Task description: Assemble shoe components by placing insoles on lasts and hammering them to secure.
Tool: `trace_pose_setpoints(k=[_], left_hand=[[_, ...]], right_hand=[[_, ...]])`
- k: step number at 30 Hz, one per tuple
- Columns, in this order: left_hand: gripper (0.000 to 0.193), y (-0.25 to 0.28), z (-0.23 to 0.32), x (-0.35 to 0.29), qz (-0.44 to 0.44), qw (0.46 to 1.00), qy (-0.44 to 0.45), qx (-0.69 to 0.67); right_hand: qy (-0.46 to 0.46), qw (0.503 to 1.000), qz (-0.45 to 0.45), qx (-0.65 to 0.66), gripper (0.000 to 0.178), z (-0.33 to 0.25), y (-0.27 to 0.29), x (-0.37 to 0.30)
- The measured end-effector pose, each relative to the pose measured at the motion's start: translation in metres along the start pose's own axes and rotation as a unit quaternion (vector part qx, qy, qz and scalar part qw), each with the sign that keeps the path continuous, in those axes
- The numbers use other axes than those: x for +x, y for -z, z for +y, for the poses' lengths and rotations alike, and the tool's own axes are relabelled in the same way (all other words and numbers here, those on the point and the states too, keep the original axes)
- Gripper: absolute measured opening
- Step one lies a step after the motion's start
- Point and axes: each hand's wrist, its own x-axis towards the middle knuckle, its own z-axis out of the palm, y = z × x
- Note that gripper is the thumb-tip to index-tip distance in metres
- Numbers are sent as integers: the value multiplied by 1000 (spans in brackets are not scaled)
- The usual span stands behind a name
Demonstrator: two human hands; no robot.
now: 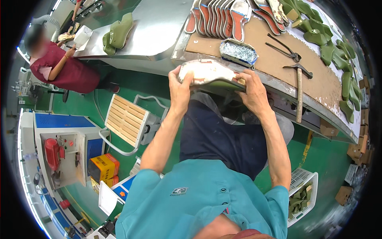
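Note:
Between both hands, in front of the bench edge, is a green shoe last point(223, 84) with a pale insole point(207, 72) on its upturned sole. My left hand point(181, 88) grips one end, its thumb lying over the insole. At the other end my right hand point(253, 92) is closed on the last, fingers at the rim of the insole. Just behind them stands a small box of nails point(238, 53). To the right on the bench lie black pincers point(287, 48) and a wooden-handled hammer point(299, 89), its handle jutting past the edge.
A row of reddish insoles point(218, 19) lies at the back of the bench. Several green lasts point(332, 53) line its right side. A pair of lasts point(118, 34) stands on the metal table. Left are a slatted chair point(125, 119) and a co-worker point(65, 71). A white crate point(313, 199) sits low right.

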Motion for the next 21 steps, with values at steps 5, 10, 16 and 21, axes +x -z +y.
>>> trace_pose_setpoints(k=[5,10,16,21], left_hand=[[48,11,16,38,-13,815,-321,482],[30,-95,27,85,-262,742,-349,509],[29,-139,-7,123,-306,599,-236,701],[20,-137,-5,132,-338,677,-245,606]], right_hand=[[2,1000,8,1,61,-8,-3,2],[22,1000,5,8,62,-5,-4,0],[-13,1000,14,7,63,-11,-8,1],[-17,1000,14,-2,60,-5,-4,0]])
